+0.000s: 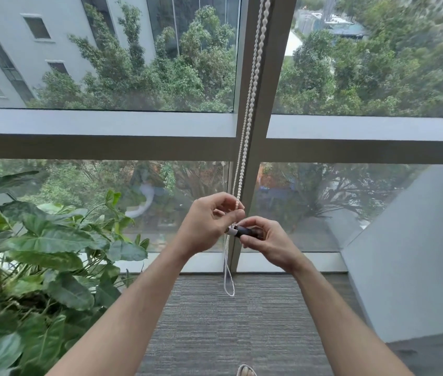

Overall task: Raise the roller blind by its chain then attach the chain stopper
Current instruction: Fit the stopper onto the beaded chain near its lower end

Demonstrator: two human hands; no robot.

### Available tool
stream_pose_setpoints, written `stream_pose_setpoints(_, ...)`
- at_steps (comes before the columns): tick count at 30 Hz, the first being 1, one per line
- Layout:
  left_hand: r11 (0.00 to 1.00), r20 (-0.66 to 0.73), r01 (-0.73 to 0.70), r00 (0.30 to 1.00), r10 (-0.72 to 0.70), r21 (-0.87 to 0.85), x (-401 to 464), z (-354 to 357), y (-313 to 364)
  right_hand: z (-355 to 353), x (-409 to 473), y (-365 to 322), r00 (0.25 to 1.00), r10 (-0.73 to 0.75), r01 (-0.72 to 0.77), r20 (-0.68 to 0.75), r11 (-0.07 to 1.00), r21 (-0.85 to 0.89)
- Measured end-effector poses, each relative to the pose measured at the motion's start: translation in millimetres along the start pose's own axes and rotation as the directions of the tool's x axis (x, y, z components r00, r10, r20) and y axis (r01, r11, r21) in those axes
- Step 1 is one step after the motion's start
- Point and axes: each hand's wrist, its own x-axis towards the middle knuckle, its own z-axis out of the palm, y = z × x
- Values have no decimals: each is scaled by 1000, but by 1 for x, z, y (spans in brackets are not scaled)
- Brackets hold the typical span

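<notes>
A white bead chain (pixel 253 77) hangs in two strands along the grey window mullion (pixel 269 77) and ends in a loop (pixel 229 286) above the carpet. My left hand (pixel 209 223) pinches the chain at about waist height. My right hand (pixel 266 240) holds a small dark cylindrical chain stopper (pixel 246 231) with a white end (pixel 231 231), pressed against the chain right beside my left fingers. The roller blind itself is out of view above the frame.
A large leafy potted plant (pixel 38 253) fills the lower left. A slanted grey wall panel (pixel 418 253) stands at the right. Grey carpet (pixel 228 335) runs up to the floor-to-ceiling window, whose horizontal frame bar (pixel 106 134) crosses mid-view. A sandalled toe (pixel 246 371) shows at the bottom.
</notes>
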Motion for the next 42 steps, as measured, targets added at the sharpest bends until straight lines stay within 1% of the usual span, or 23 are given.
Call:
stream_pose_setpoints(4, 999, -58, 6, 998, -4, 39, -6, 0, -12, 7, -3, 30, 999, 37, -40, -16, 980, -194)
stream_pose_setpoints(8, 998, -16, 31, 999, -30, 55, -15, -2, -24, 16, -6, 62, 996, 91, -92, -16, 945, -315)
stream_pose_setpoints(14, 993, 31, 84, 996, -87, 85, -22, -2, -50, 37, -3, 100, 988, 146, -156, -54, 910, -384)
stream_pose_setpoints(17, 989, 39, 95, 994, -100, 110, -21, 2, -61, 45, 1, 122, 979, 187, -204, -82, 873, -443)
stream_pose_setpoints(23, 986, 61, 94, 993, -103, 140, -17, 18, -85, 50, 8, 161, 963, 263, -251, -59, 791, -559)
stream_pose_setpoints(28, 976, 108, 143, 981, -162, 164, -16, 39, -118, 47, 14, 205, 945, 317, -298, -81, 732, -612)
stream_pose_setpoints(32, 970, 98, 179, 976, -197, 163, -13, 58, -147, 42, 19, 245, 937, 338, -318, -92, 709, -630)
stream_pose_setpoints(38, 955, 80, 228, 966, -246, 187, -13, 83, -191, 40, 33, 311, 919, 381, -359, -98, 710, -606)
stream_pose_setpoints(42, 953, 80, 243, 962, -261, 183, -11, 101, -221, 39, 42, 358, 894, 427, -410, -137, 655, -634)
